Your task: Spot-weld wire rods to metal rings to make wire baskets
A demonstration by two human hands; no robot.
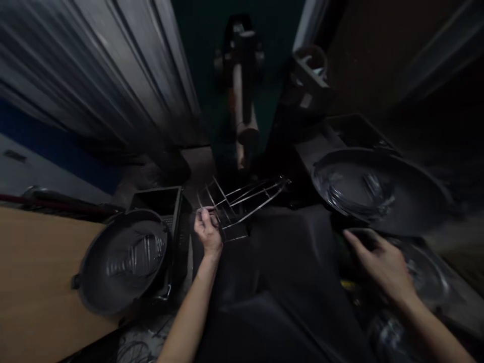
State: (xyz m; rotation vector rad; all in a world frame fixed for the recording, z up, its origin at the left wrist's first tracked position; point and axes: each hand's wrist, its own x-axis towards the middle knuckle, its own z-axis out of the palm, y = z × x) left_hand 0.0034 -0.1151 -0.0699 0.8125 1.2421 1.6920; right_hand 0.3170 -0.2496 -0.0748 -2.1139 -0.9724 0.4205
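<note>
Beside dark cloth [291,247], the left hand [207,231] pinches a silvery tapering wire frame [242,200], right hand [387,262] half-open, empty.

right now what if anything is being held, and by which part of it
The left hand holds a wire frame by the wires at its wider end. Whether the right hand holds anything cannot be told.

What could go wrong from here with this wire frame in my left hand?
The wire frame is held near one end by the left hand, so its far end could swing or snag. The right hand, close to the large dark bowl on the right, might bump it and jostle the wire pieces inside.
</note>
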